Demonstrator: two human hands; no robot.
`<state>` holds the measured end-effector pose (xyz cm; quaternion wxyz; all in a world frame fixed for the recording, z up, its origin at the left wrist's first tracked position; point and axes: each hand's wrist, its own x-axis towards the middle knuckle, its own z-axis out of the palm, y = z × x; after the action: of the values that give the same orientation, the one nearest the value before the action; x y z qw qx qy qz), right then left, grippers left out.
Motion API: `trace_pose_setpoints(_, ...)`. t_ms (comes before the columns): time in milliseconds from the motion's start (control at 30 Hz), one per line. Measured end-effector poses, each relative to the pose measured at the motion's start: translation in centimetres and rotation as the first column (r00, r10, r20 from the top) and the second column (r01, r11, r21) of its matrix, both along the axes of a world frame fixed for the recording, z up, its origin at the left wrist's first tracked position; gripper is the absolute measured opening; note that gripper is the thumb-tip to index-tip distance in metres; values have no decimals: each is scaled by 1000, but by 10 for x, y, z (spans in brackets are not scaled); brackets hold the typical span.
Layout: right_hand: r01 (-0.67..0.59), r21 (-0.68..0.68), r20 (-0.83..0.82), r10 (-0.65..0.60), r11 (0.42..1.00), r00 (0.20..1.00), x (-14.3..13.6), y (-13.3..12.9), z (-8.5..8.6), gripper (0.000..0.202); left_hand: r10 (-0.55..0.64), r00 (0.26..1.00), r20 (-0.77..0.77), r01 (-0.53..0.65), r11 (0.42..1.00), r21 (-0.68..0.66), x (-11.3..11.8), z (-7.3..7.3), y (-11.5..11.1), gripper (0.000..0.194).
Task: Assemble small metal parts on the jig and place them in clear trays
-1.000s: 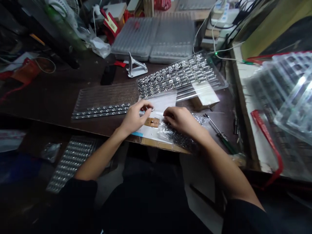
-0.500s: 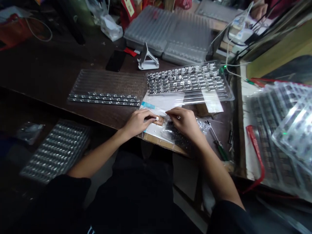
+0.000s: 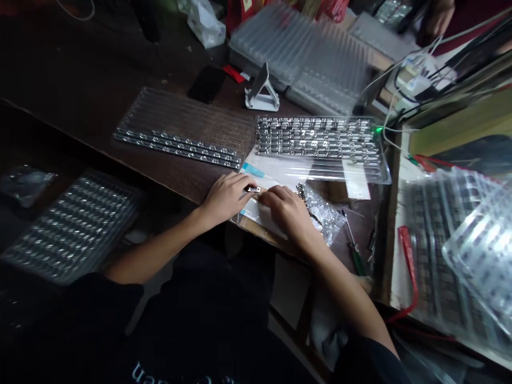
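Note:
My left hand [image 3: 224, 198] is closed, thumb and fingers pinching a small shiny metal part [image 3: 253, 189] at the front edge of the bench. Close on its right, my right hand [image 3: 286, 209] has its fingers drawn together near that part; whatever its fingertips grip is hidden. Under both hands lies a white sheet [image 3: 261, 213] with a blue strip [image 3: 253, 170]. Beside my right hand, a clear plastic bag [image 3: 328, 221] holds small pieces. Behind, a clear ribbed tray [image 3: 320, 141] carries rows of similar metal parts, and another tray [image 3: 188, 120] has a few filled rows.
A green-handled screwdriver [image 3: 356, 256] lies at the right. Farther back are a white phone stand [image 3: 262, 98], a dark phone [image 3: 207, 84] and stacked clear trays [image 3: 276, 42]. More filled trays [image 3: 76, 226] sit low at left. Another person's hand [image 3: 439, 18] shows at top right.
My right hand has moved left and come up close to my left hand, uncovering more of the plastic bag. The left hand still pinches the metal part. The view has turned slightly.

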<state>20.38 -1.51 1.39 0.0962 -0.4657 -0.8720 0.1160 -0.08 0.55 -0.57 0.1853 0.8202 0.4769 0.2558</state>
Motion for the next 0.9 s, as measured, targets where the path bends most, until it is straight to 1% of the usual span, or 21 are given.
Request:
trace_pose_setpoints(33,-5,-2,16,5,1000,1000,0,-1,1,30,0,1000,8,0,1000,-3,0,0,0,11)
trace_pose_setpoints(100,8,-27,-4,-8,1000,1000,4,0,2,30,19,998,62,-19,1000,-12,1,1,0,9)
trace_pose_setpoints(200,134,-18,-28,-135,991,990,18,3,6,27,34,983,182,-32,999,-13,10,4,1,8)
trace_pose_setpoints(267,236,2,16,-236,972,972,29,5,9,25,9,971,240,-10,1000,0,19,6,1,7)
trace_pose_setpoints(333,288,-22,74,-285,957,956,36,6,12,21,-16,965,260,16,1000,5,29,7,0,6)
trace_pose_setpoints(433,306,-84,120,-295,948,948,37,6,13,20,-38,968,247,41,999,-4,38,5,-1,7)
trace_pose_setpoints(567,306,-101,114,-294,947,949,34,5,13,21,-55,972,227,59,998,-7,41,-1,-1,6)
trace_pose_setpoints(667,301,-111,13,-302,947,953,36,4,12,20,-64,974,217,69,998,-15,41,-2,0,6)
trace_pose_setpoints(733,286,-110,-133,-299,952,945,39,4,13,20,-66,976,207,71,997,-21,41,-2,1,6)
trace_pose_setpoints(833,258,-100,-348,-276,961,896,42,4,13,22,-71,980,188,77,997,-24,40,-3,1,6)
trace_pose_setpoints(900,253,-107,-407,-275,962,871,43,5,13,24,-77,981,179,84,996,-27,40,-4,1,6)
